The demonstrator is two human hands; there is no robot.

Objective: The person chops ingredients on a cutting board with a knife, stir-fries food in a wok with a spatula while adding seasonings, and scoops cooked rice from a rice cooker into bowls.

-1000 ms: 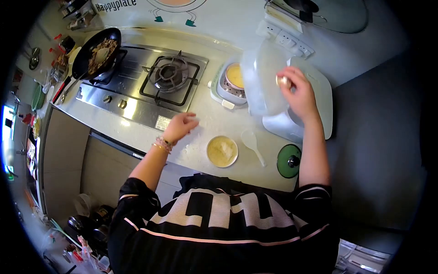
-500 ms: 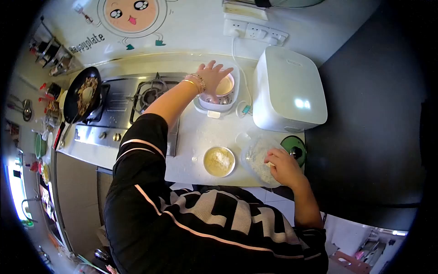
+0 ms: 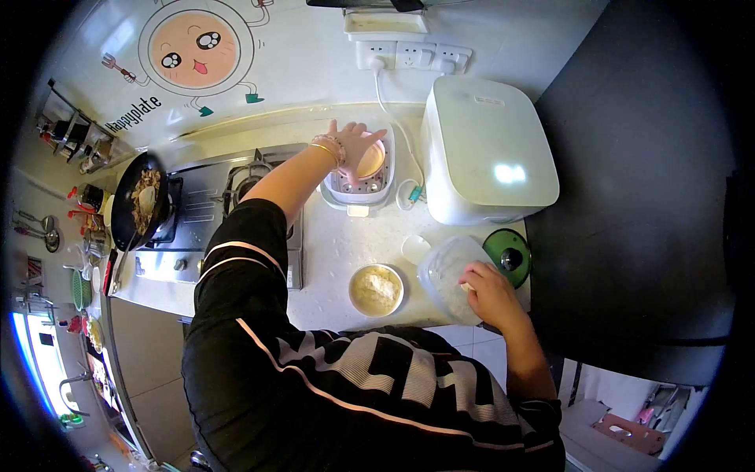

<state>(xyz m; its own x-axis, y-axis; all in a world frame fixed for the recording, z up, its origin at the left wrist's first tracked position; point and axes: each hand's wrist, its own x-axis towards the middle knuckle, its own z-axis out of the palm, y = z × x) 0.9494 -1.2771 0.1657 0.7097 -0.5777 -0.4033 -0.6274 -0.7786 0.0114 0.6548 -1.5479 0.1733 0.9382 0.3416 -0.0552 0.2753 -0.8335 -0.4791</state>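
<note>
My left hand (image 3: 355, 151) is spread over a bowl (image 3: 372, 160) that sits in a small white steamer (image 3: 359, 189) beside the stove. Whether it touches the bowl's rim is hard to tell. At the counter's front right, my right hand (image 3: 489, 293) is closed on the knob of a clear lid (image 3: 448, 275). The lid lies low on the counter, over part of a white spoon (image 3: 415, 249). To the left of the lid stands a white bowl (image 3: 377, 290) with pale yellow and white contents.
A large white appliance (image 3: 491, 149) stands behind my right hand, and a green glass lid (image 3: 509, 258) lies in front of it. On the stove (image 3: 200, 200) at left is a black pan (image 3: 140, 200) of cooked food. A cable runs from the wall sockets (image 3: 413, 57).
My right hand has brought the clear lid down from above the steamer to the front of the counter. My left hand has reached forward to the bowl in the steamer. The view has shifted.
</note>
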